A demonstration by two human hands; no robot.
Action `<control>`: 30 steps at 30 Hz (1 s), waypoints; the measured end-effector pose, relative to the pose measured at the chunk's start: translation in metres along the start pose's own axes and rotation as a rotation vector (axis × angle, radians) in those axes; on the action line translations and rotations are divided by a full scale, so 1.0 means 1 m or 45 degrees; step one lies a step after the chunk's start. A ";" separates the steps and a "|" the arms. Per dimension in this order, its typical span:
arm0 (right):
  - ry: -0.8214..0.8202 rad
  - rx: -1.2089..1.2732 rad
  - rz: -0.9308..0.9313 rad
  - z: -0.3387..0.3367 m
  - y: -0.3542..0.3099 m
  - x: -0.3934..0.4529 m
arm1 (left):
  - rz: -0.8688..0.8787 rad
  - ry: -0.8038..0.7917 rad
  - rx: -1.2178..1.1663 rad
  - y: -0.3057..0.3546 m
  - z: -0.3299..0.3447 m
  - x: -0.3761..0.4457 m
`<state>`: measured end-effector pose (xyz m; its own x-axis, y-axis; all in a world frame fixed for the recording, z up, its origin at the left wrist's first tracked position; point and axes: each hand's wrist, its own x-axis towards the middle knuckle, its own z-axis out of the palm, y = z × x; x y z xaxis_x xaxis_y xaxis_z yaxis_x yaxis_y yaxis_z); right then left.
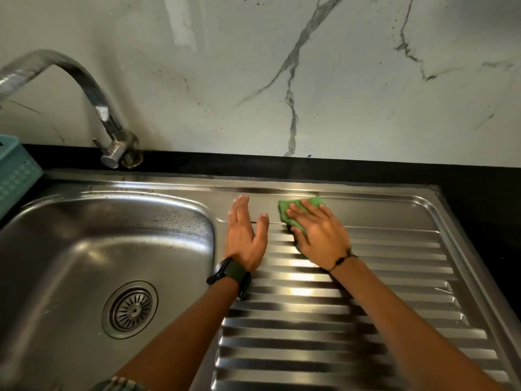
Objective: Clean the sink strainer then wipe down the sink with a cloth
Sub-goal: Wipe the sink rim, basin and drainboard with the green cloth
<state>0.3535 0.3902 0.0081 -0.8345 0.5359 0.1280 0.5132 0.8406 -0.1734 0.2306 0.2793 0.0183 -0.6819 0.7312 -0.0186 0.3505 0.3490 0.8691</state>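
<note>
A steel sink (pixel 84 238) fills the left, its round slotted strainer (pixel 130 309) seated in the drain. To its right runs the ribbed steel drainboard (pixel 352 320). My right hand (pixel 318 232) lies flat on a green cloth (pixel 290 206), pressing it onto the drainboard's far edge. Most of the cloth is hidden under the fingers. My left hand (pixel 245 235) rests open beside it, fingers together and thumb out, on the strip between basin and drainboard. It holds nothing.
A curved chrome tap (pixel 93 97) rises behind the basin and arches left. A teal plastic basket (pixel 14 173) stands at the left edge. Black countertop (pixel 366 170) borders the sink, with a marble-patterned wall behind.
</note>
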 end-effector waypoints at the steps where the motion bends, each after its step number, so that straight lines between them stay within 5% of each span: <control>1: 0.046 0.022 0.064 -0.003 0.009 -0.006 | 0.001 -0.005 0.002 0.000 0.000 0.000; 10: 0.160 -0.138 0.864 -0.039 0.127 -0.079 | 0.005 -0.042 -0.015 0.001 -0.002 -0.003; 17: 0.163 -0.032 1.217 -0.034 0.116 -0.067 | -0.025 -0.037 -0.196 0.001 -0.003 -0.003; 30: 0.133 0.026 1.106 0.002 -0.019 0.004 | -0.191 -0.124 -0.675 -0.005 -0.030 -0.005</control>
<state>0.3407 0.3764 0.0103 -0.1263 0.9915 0.0313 0.9544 0.1301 -0.2687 0.2132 0.2566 0.0289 -0.6282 0.7557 -0.1853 -0.1342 0.1294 0.9825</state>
